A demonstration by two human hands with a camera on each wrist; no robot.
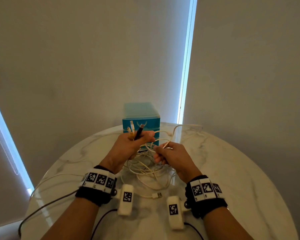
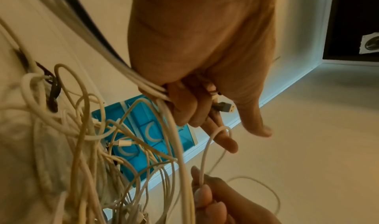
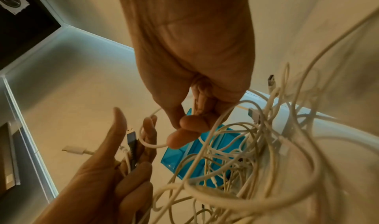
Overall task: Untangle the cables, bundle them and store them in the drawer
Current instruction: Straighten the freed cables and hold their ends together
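Note:
A tangle of white cables [image 1: 145, 168] hangs between my hands and trails onto the round marble table [image 1: 232, 179]. My left hand [image 1: 133, 144] is raised and grips several cable ends, among them a black USB plug [image 1: 139, 131] and white connectors [image 1: 132, 125] that stick up above the fist. In the left wrist view the curled fingers [image 2: 184, 107] clamp the cords and a grey USB plug [image 2: 224, 107]. My right hand [image 1: 164, 153] pinches one thin white cable [image 3: 151, 144] between thumb and fingers beside the left hand. The blue drawer unit [image 1: 140, 118] stands behind, drawers shut.
A loose white USB plug [image 1: 157, 195] lies on the table between my wrists. One white cable loop [image 1: 187, 127] reaches to the table's far right edge. A grey cord [image 1: 47, 205] runs off the left edge. Closed blinds hang behind the table.

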